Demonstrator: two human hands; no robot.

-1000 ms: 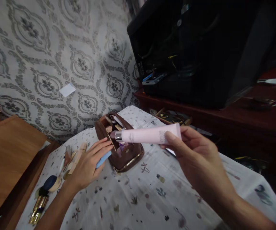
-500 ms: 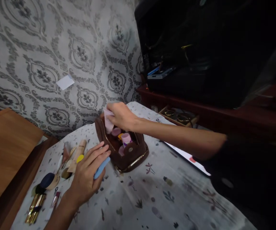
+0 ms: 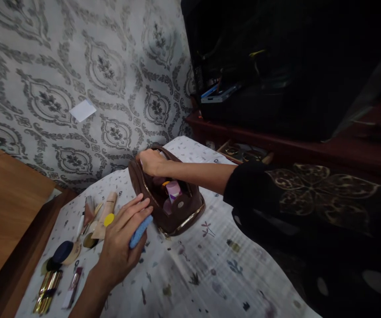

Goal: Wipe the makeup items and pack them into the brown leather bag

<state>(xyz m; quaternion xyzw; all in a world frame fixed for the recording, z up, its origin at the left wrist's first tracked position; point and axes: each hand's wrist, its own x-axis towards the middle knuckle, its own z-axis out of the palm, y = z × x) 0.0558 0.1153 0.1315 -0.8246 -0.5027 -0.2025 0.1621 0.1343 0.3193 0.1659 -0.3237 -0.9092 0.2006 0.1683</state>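
A brown makeup bag (image 3: pixel 190 215) stands unzipped on the table, with a pink-and-purple tube (image 3: pixel 173 189) and other small items inside. My right hand (image 3: pixel 153 162) reaches into its far left end, fingers curled down around a pale pink cloth that is now almost wholly hidden. At the bag's near left side, the fingertips of my left hand (image 3: pixel 122 236) rest against or just beside the wall. A folded blue cloth (image 3: pixel 140 232) is tucked between that hand's thumb and fingers.
Left on the patterned tablecloth (image 3: pixel 177 274) lie a beige tube (image 3: pixel 109 207), a dark-lidded jar (image 3: pixel 65 252), gold lipstick tubes (image 3: pixel 47 291) and a lip gloss (image 3: pixel 73 287). A dark television (image 3: pixel 276 88) stands at right above an open drawer (image 3: pixel 243 152). Papered wall rises behind.
My right hand has gone lower and deeper into the bag, and the pale pink cloth has dropped from sight. The left hand has hardly moved. My view has shifted slightly.
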